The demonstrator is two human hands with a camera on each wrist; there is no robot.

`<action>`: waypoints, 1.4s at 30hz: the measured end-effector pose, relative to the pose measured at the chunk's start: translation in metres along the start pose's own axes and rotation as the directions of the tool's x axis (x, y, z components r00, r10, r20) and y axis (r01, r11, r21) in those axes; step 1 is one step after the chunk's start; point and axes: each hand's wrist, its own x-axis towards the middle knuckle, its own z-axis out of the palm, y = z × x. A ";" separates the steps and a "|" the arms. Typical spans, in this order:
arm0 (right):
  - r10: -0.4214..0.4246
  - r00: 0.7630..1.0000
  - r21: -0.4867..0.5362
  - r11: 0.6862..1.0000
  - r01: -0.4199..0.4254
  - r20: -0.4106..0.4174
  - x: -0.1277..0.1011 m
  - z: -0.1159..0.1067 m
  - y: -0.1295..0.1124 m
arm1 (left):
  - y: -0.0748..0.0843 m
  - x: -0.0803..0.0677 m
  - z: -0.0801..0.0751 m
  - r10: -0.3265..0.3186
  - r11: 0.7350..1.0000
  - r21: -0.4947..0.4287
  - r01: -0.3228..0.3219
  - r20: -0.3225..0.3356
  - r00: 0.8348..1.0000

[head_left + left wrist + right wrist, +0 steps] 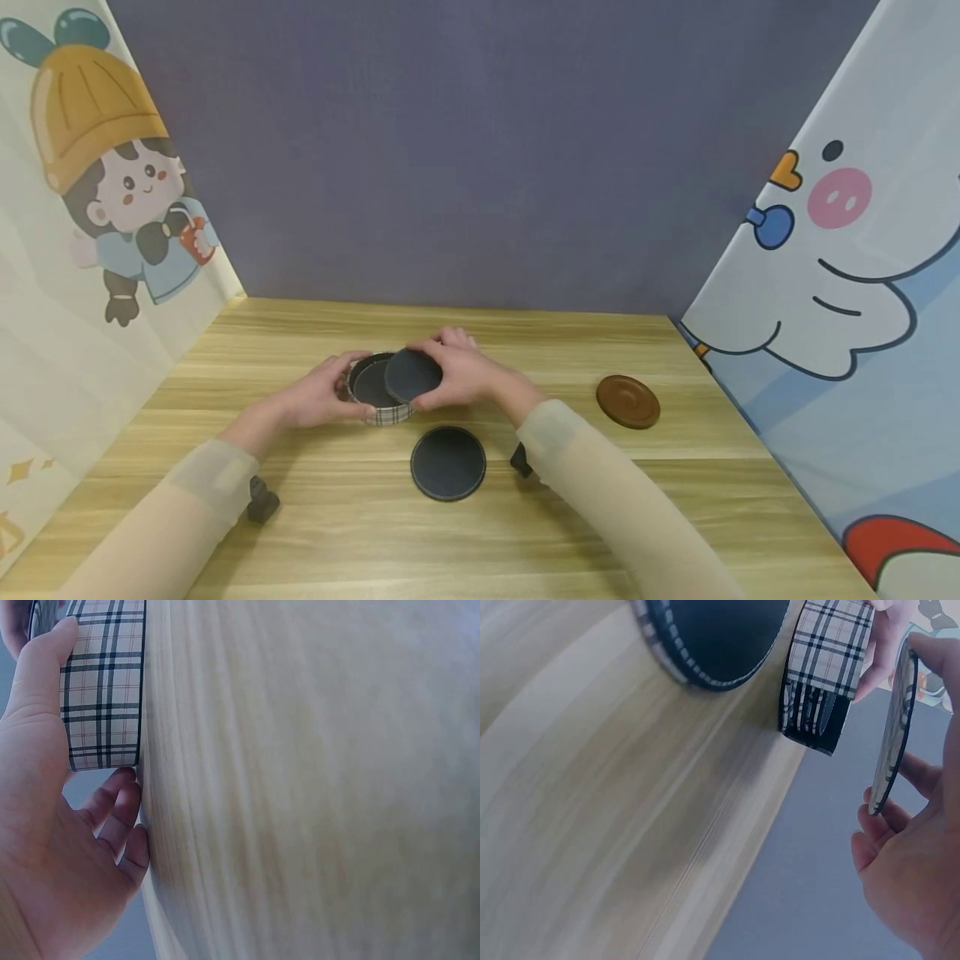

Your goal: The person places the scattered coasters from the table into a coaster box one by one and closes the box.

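Spanning the whole lower part of the head view, the wooden table (525, 517) carries every item; a grey-blue back wall and two cartoon-printed side panels enclose it.

Both forearms, in pale sleeves, reach in from the near edge toward the table centre.

The round plaid holder (382, 400) stands upright on the table, open side up, with a dark coaster lying inside it. The left hand (318, 398) grips the holder's left wall: in the left wrist view the thumb lies along the plaid wall (103, 690) and the other fingers curl at its base, next to the table surface.

The right hand (461, 375) pinches a dark round coaster (412, 375) by its edge, between thumb and curled fingers. This coaster is tilted and sits just above the holder's right rim; the right wrist view shows it edge-on (892, 727), apart from the holder (825, 667).

A second dark coaster (447, 463) lies flat on the table, near the holder on the near side.

A brown coaster (628, 402) lies flat well apart to the right.
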 end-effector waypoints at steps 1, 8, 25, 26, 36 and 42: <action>-0.001 1.000 -0.002 1.000 0.001 -0.002 0.002 0.001 -0.001 | 0.000 0.000 0.000 -0.001 1.000 0.003 0.001 0.000 1.000; -0.002 1.000 0.012 1.000 0.002 -0.001 0.012 0.005 -0.011 | 0.000 0.000 0.000 -0.005 1.000 0.025 0.005 0.000 1.000; -0.015 1.000 0.020 1.000 0.015 0.000 0.031 0.022 -0.013 | 0.001 0.000 0.000 -0.002 1.000 0.031 0.002 0.009 1.000; -0.016 1.000 0.026 1.000 0.015 0.004 0.031 0.022 -0.013 | 0.001 0.000 0.000 -0.003 1.000 0.029 0.002 0.008 1.000; -0.010 0.999 0.039 0.999 0.009 0.045 0.033 0.025 -0.017 | -0.001 0.000 0.000 0.000 0.999 0.035 0.000 0.005 1.000; 0.011 0.998 0.044 0.999 -0.014 0.066 0.035 0.026 -0.018 | -0.002 -0.001 0.000 0.000 0.999 0.034 0.000 0.003 1.000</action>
